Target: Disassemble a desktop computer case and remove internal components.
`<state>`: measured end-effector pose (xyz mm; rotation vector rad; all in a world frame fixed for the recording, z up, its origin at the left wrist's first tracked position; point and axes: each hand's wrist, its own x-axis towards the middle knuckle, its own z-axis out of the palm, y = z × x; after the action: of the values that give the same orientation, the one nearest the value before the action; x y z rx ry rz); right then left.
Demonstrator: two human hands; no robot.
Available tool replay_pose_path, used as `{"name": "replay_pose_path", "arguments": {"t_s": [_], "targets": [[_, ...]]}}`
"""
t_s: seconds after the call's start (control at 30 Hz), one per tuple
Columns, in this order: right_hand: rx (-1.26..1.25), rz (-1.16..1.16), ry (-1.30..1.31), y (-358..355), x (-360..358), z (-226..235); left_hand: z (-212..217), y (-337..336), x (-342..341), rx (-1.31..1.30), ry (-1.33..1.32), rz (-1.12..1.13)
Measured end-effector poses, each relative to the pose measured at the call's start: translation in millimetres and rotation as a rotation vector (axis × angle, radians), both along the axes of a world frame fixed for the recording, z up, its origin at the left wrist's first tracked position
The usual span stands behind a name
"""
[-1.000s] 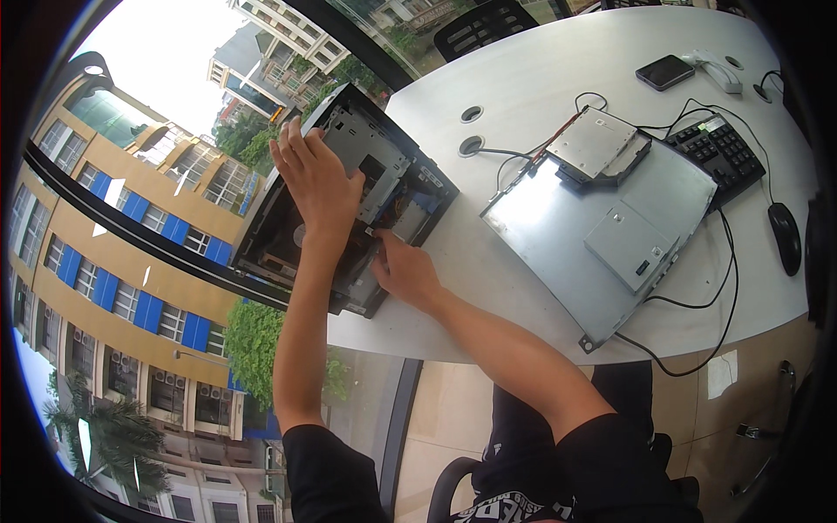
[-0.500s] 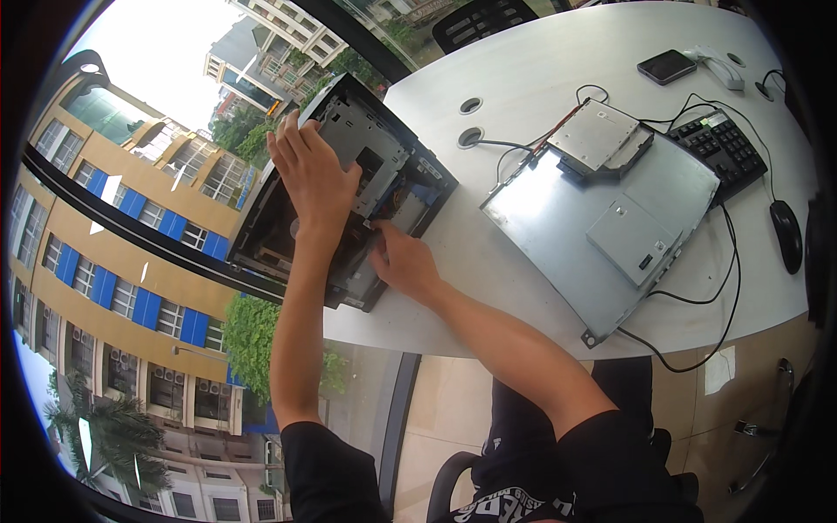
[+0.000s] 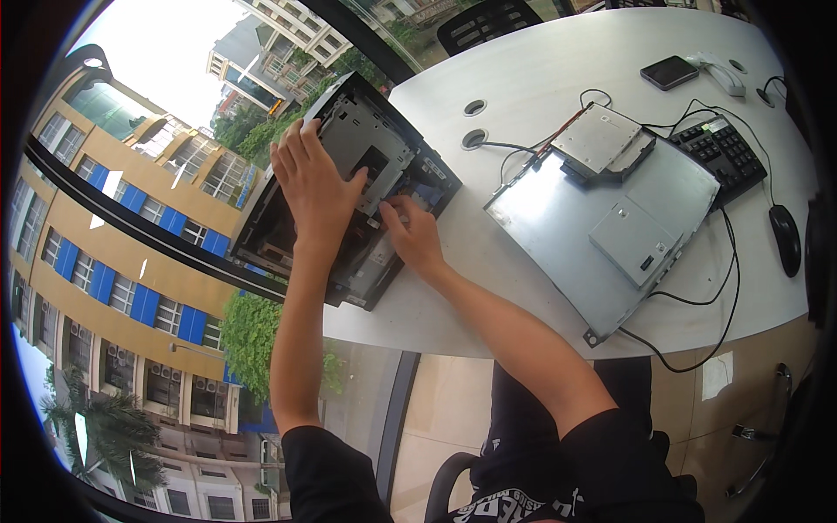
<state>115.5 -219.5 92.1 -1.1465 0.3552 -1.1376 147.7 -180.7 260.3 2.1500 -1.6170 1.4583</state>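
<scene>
From my remote seat, the far left of the head view is all window: I see yellow buildings with blue panels (image 3: 105,288) through the glass. Next comes my left hand (image 3: 316,187), fingers spread flat and open, palm pressing down on the grey metal drive cage inside the open computer case (image 3: 349,187). That black case lies on its side at the left end of the white table (image 3: 523,78), hanging partly over the table edge toward the window. Just to the right, my right hand (image 3: 414,240) rests against the case's near edge, fingers curled and reaching into the internals; I cannot tell whether they pinch anything. Two round cable grommets (image 3: 475,122) sit in the table just beyond the case. Further right lies the removed grey side panel (image 3: 602,227), flat on the table, with an optical drive (image 3: 602,139) resting on its far corner and black cables trailing around it. Beyond that sit a black keyboard (image 3: 724,157), a dark smartphone (image 3: 669,72) near the far edge, and a black mouse (image 3: 785,240) at the right rim.
</scene>
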Motion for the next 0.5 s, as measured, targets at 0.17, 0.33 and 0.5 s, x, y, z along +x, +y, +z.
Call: {"name": "replay_pose_path", "arguments": {"t_s": [0.17,0.33,0.5], "targets": [[0.058,0.051,-0.056,-3,4,5,29,31,3,-0.107,0.166,-0.02],[0.093,0.126,-0.079,-14,0,10,72,62,43,-0.035,0.46,0.007],[0.123,0.27,-0.066,-19,-11,19,87,67,74,0.018,0.735,0.027]]}}
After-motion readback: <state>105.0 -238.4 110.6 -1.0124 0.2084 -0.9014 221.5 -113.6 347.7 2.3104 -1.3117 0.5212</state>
